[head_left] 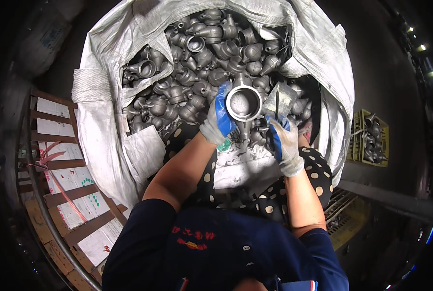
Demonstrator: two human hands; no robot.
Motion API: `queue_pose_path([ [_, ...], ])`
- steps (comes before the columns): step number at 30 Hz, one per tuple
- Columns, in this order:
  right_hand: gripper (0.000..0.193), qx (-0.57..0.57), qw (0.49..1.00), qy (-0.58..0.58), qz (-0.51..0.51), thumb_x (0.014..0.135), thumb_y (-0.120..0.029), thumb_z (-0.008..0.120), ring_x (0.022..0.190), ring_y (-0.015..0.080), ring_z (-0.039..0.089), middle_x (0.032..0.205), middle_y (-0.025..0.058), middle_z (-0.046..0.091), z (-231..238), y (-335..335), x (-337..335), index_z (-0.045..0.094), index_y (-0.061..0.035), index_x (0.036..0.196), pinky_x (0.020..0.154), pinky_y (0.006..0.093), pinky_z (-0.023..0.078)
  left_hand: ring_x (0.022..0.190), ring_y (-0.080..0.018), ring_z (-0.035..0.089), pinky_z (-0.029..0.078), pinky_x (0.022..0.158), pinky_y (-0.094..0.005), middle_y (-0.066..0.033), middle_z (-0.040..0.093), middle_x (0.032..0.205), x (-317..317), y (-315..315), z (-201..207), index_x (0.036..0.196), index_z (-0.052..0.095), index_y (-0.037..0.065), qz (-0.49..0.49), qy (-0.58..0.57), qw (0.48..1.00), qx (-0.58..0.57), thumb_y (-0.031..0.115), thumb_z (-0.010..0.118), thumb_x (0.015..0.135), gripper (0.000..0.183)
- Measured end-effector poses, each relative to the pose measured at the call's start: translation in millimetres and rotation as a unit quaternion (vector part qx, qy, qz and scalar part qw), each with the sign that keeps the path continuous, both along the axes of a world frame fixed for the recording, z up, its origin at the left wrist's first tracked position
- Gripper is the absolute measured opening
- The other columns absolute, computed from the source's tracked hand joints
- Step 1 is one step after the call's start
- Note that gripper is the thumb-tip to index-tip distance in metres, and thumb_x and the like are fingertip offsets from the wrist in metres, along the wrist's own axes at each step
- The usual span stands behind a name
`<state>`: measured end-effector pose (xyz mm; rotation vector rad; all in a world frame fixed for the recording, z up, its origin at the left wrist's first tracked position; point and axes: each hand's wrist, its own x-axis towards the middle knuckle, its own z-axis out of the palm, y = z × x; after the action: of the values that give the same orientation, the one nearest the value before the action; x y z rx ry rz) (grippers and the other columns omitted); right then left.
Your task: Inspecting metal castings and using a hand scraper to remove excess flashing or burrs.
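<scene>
My left hand (220, 112), in a white glove with a blue coated palm, is closed on the side of a grey metal casting (244, 125). The casting has a round, bright-rimmed opening facing up and a narrow spout at each end. To its right, my right hand (283, 140), gloved the same way, is closed round a thin dark rod-like tool (277, 103) that points away from me. Just behind the rod is a flat, squarish grey plate (287, 98) with worn patches; whether it belongs to the tool I cannot tell.
A large white woven bag (100, 121) stands open before me, heaped with similar grey castings (207, 58). At the right is a yellow crate (357, 140) with more castings. A slatted brown rack (61, 165) lined with white sheets stands at the left.
</scene>
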<state>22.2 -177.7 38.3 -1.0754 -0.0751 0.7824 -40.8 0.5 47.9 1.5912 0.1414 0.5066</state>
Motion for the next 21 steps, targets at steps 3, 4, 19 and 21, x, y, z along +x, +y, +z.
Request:
queue_pose_path([
  [3,0.024,-0.030,0.999,-0.034,0.005,0.087,-0.007,0.058,0.057,0.0020,0.051,0.080,-0.0011,0.061,12.5,10.0,-13.0,0.060,0.0014,0.110,0.049,0.0158,0.041,0.102,-0.0214,0.059,0.044,0.095,-0.0376,-0.0133,0.061,0.112,-3.7,9.0,-8.0,0.114,0.055,0.000,-0.019,-0.106,0.989,0.103,0.027,0.055,0.089,0.037],
  [4,0.027,-0.074,0.995,-0.068,-0.010,0.087,-0.006,0.058,0.057,0.0019,0.051,0.082,-0.0007,0.061,16.5,11.5,-15.9,0.059,0.0013,0.113,0.050,0.0153,0.041,0.103,-0.0212,0.059,0.044,0.095,-0.0372,-0.0135,0.060,0.114,-2.5,9.9,-0.1,0.118,0.052,0.000,-0.140,-0.102,0.946,-0.275,0.029,0.049,0.092,0.039],
  [19,0.034,-0.069,0.995,-0.062,0.036,0.086,-0.009,0.062,0.054,0.0032,0.051,0.079,-0.0015,0.061,26.1,12.4,-17.3,0.057,-0.0028,0.119,0.045,0.0167,0.039,0.102,-0.0282,0.059,0.049,0.090,-0.0423,-0.0169,0.058,0.112,13.9,14.9,-21.5,0.117,0.050,-0.001,-0.119,-0.105,0.788,-0.595,0.035,0.033,0.097,0.044],
  [21,0.034,-0.132,0.987,-0.025,0.085,0.084,-0.012,0.064,0.049,0.0047,0.050,0.073,-0.0013,0.060,32.6,12.4,-21.9,0.057,-0.0039,0.117,0.040,0.0177,0.036,0.101,-0.0263,0.059,0.049,0.090,-0.0411,-0.0159,0.059,0.110,15.4,17.3,-22.6,0.117,0.049,-0.002,-0.094,-0.112,0.815,-0.560,0.033,0.034,0.097,0.043],
])
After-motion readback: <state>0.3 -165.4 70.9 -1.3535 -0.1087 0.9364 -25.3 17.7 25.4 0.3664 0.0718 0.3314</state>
